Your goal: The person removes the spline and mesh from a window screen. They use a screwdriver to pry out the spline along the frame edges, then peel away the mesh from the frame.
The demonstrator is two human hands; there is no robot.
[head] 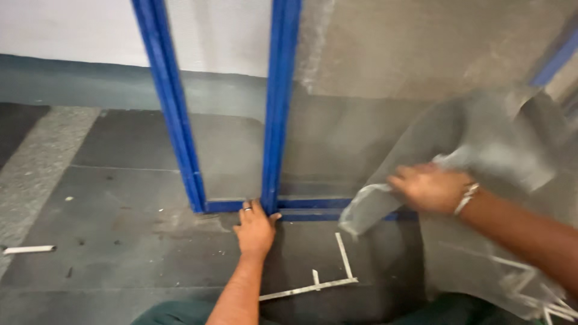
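A: Start at the left. What lies on the floor there?

B: A short white strip [28, 249] on the grey stone floor [120, 241], well apart from everything else. Next comes a narrow blue frame [174, 120] with mesh in it, standing upright on the floor against the wall [72, 30].

A: And the left hand?

B: The left hand [255, 229] presses flat on the floor, fingers spread and holding nothing. Its fingertips touch the bottom corner where the narrow frame meets a second, wider blue frame [280, 90]. There is a ring on one finger.

A: What is just right of that wrist?

B: A thin pale angle strip [325, 280] lying on the floor.

A: Then the right hand?

B: The right hand [430, 189], a bracelet at its wrist, is closed on a loose sheet of grey mesh [506, 150], bunching it in front of the wider frame. The picture is blurred there. More pale strips [542, 301] lie at the lower right.
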